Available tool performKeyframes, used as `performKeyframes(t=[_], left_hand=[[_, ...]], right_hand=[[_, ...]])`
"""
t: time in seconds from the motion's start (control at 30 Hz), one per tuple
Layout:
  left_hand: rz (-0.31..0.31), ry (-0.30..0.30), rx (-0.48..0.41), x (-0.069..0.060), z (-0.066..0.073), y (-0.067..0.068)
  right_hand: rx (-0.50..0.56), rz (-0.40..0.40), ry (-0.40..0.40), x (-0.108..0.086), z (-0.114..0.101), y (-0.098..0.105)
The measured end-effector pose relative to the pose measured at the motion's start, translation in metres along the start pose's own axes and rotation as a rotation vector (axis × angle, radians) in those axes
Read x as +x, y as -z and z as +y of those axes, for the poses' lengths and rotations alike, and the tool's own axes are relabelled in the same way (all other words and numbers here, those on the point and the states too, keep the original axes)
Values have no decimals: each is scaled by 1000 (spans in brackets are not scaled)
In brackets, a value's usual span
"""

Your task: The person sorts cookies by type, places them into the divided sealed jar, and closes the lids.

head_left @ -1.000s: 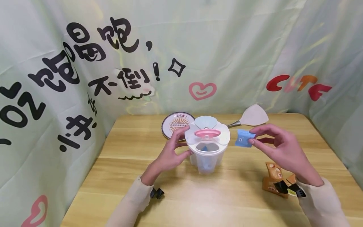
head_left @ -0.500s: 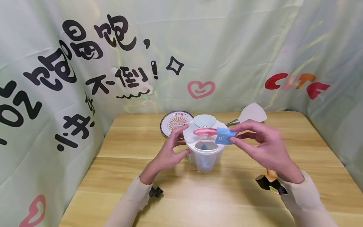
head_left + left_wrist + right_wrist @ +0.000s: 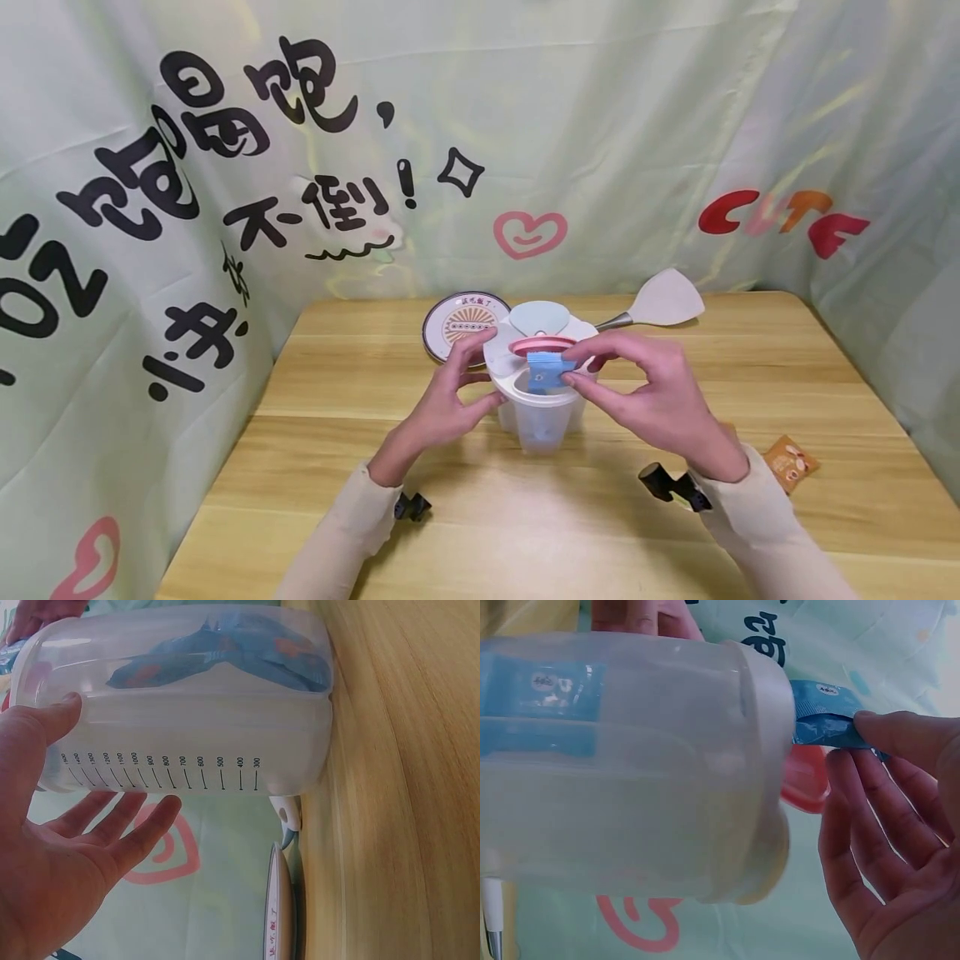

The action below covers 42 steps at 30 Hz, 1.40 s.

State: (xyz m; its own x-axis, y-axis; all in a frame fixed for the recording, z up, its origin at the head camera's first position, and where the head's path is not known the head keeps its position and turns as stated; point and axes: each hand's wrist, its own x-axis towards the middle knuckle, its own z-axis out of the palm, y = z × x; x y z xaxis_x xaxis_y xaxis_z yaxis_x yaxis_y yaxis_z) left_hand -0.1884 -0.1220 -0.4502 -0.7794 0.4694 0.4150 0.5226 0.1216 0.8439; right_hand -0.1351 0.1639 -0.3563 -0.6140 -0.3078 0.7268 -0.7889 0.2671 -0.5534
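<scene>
A clear plastic storage container (image 3: 542, 432) stands upright on the table, its white lid (image 3: 504, 357) carrying a pale blue flap (image 3: 540, 317) and a raised pink flap (image 3: 536, 345). My left hand (image 3: 448, 410) holds its left side near the rim, thumb in front and fingers behind. Between thumb and fingers, my right hand (image 3: 656, 396) pinches a small blue packet (image 3: 546, 372) at the front opening of the lid. Through the wall, the left wrist view shows blue wrapping (image 3: 225, 649) inside, and the right wrist view shows a blue packet (image 3: 544, 697) lying at the bottom.
Behind the container on the left lies a round patterned plate (image 3: 438, 329). A white spatula (image 3: 666, 300) lies at the back right. An orange packet (image 3: 790, 463) is beside my right sleeve (image 3: 738, 508), which partly hides another. A printed cloth (image 3: 615, 150) hangs behind the wooden table (image 3: 345, 375).
My right hand has moved left with the blue packet, from beside the container to the lid's front opening. My left hand has kept its hold on the container.
</scene>
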Motion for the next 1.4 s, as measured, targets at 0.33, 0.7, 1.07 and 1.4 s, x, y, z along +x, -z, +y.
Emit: performKeyframes(t=[0.33, 0.7, 1.07, 1.4], left_hand=[[-3, 4, 11, 0, 2, -1], [1, 12, 19, 0, 2, 0], [-7, -1, 1, 1, 1, -1], [-7, 11, 4, 0, 1, 0]], right_hand=[[-40, -27, -26, -5, 4, -1], [-79, 2, -31, -8, 7, 3], [-85, 49, -29, -7, 13, 4], [-65, 126, -150, -5, 26, 0]])
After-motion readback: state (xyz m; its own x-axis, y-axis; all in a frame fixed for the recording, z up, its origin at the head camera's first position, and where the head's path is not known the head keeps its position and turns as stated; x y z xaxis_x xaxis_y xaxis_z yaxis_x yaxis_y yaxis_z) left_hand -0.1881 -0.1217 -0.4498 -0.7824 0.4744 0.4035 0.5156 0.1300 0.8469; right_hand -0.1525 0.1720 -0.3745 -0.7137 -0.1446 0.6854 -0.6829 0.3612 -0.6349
